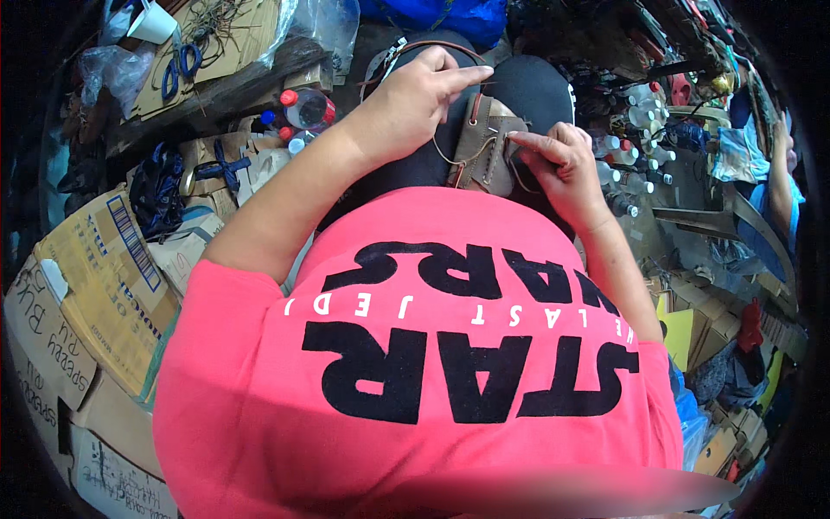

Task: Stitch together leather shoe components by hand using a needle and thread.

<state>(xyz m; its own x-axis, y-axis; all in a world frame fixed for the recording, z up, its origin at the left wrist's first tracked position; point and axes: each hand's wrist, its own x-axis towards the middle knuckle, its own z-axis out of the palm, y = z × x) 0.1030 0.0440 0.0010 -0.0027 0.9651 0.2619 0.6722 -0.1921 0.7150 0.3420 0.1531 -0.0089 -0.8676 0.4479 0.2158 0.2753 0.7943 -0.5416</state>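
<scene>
On my lap lies a brown leather shoe upper (494,160) with eyelets and stitched seams. A thin tan lace (446,157) runs from it in a loop up toward my left hand (424,91), whose fingers are closed on it, with the index finger pointing right. At the upper's right side is my right hand (562,164); its fingers are curled, and the index fingertip touches the leather beside a short light length of lace. Another bit of lace loops below that hand. A dark brown cord arcs above my left hand, over my dark trouser knees (534,86).
Blue-handled scissors (183,69) and a white cup (152,22) lie at the far left on cardboard. Plastic bottles (309,110) stand beside my left forearm, with several more bottles (641,112) at right. Cardboard boxes (108,294) crowd the left. Another person's arm (781,177) shows at far right.
</scene>
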